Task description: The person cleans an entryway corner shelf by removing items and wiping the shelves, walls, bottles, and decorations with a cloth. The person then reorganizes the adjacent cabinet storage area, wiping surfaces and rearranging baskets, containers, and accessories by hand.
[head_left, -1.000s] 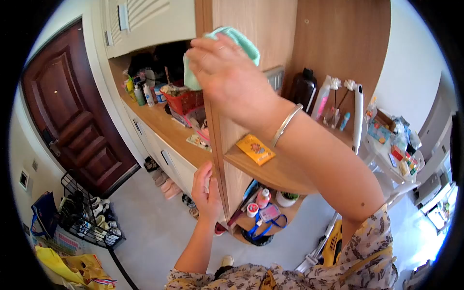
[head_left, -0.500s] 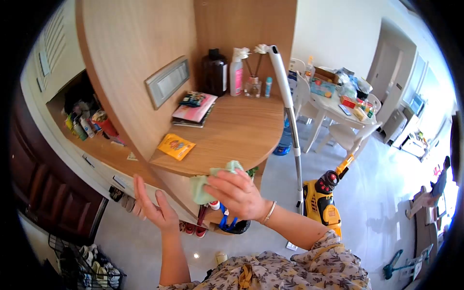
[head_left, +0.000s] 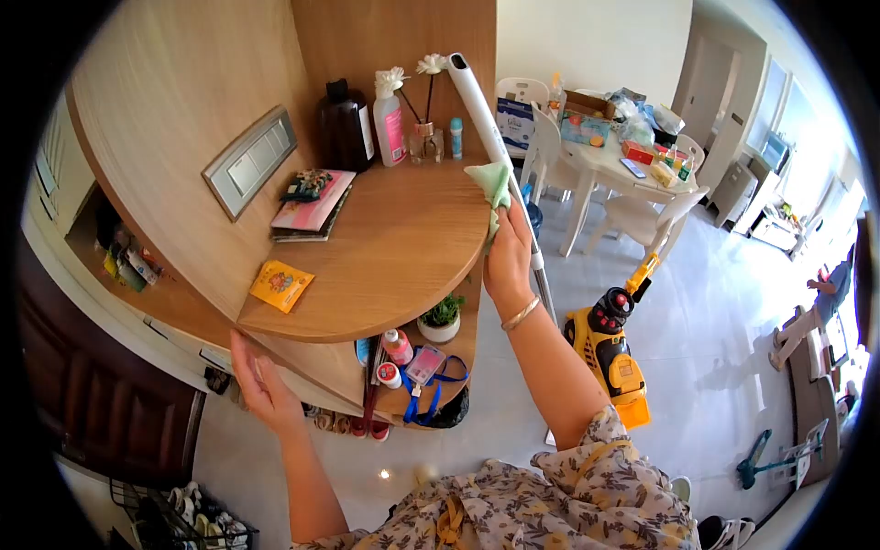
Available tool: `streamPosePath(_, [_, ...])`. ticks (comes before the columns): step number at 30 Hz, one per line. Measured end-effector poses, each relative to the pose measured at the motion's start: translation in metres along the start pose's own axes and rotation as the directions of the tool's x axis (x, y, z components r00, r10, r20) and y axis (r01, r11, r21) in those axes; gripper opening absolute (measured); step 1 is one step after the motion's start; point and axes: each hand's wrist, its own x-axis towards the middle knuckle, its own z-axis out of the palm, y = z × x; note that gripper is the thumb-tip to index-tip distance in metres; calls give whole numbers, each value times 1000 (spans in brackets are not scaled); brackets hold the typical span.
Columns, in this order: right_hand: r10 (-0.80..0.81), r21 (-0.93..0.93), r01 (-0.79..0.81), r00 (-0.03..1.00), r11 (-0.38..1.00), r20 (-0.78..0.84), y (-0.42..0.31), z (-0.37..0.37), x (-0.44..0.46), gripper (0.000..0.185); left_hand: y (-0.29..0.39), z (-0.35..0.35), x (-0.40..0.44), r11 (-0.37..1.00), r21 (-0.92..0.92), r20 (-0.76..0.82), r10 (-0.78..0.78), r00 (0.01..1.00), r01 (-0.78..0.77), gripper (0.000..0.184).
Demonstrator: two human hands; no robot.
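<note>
A pale green cloth [head_left: 492, 186] is gripped in my right hand [head_left: 510, 261], at the right edge of the curved wooden shelf [head_left: 403, 247]. The cloth lies against that edge, beside the white pole [head_left: 486, 115]. Below the shelf's near left corner my left hand [head_left: 264, 385] is held with its fingers stretched out, holding nothing. Closest to it on the shelf is a yellow packet [head_left: 281, 285]. Farther back lie some booklets [head_left: 312, 215] with a small dark patterned packet [head_left: 308, 185] on top.
A dark bottle [head_left: 346, 128], a pink-labelled bottle [head_left: 390, 133], a flower diffuser [head_left: 426, 144] and a blue tube [head_left: 456, 137] stand at the back. The lower shelf holds a potted plant [head_left: 443, 318] and a blue lanyard [head_left: 414, 401]. A yellow machine [head_left: 610, 357] stands on the floor; a person [head_left: 825, 298] is far right.
My right hand has moved right and up with the cloth, from the shelf's front edge to its right edge. My left hand has shifted left and slightly down. The view has shifted.
</note>
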Motion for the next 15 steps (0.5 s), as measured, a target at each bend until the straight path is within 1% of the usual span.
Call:
streamPosePath(1, [9,1,-9,1000,1000,7,6,-1,-4,34,5,-3,4,999,49,-3,22,1000,-22,47])
streamPosePath(2, [-61,-105,64,998,992,31,11,-5,-13,36,10,-4,9,995,93,-5,47,999,-46,46])
streamPosePath(3, [-129,-210,139,990,968,59,10,-10,-24,37,15,-4,14,995,94,-6,43,999,-42,46])
streamPosePath(4, [-189,-291,200,980,936,68,1,-6,-37,39,19,-3,18,993,93,-28,71,997,-69,46])
streamPosePath(5, [-247,-412,272,962,870,114,-10,-5,-50,42,26,0,20,992,89,-45,96,994,-92,45])
streamPosePath(6, [-283,-435,325,946,840,159,-21,-3,-62,43,37,6,22,993,62,-73,102,992,-98,45])
streamPosePath(7, [-319,-453,377,926,808,202,-29,0,-72,44,43,9,24,994,52,-56,97,994,-94,45])
streamPosePath(9, [-287,-470,351,936,810,204,-37,7,-88,47,52,13,27,979,96,-105,189,976,-179,46])
streamPosePath(10, [-323,-458,386,922,801,214,-35,10,-96,49,54,14,27,969,98,-96,236,967,-227,47])
streamPosePath(11, [-273,-446,327,944,833,184,-37,16,-107,50,58,18,25,968,101,-90,238,967,-228,47])
streamPosePath(13, [-358,-493,425,905,759,229,-32,26,-127,55,71,26,17,959,107,-76,269,960,-261,47])
streamPosePath(14, [-378,-480,457,889,749,257,-30,31,-136,56,73,30,14,952,90,-57,299,953,-293,47])
streamPosePath(15, [-401,-483,509,860,712,315,-27,32,-142,62,75,31,10,951,95,-59,299,952,-293,47])
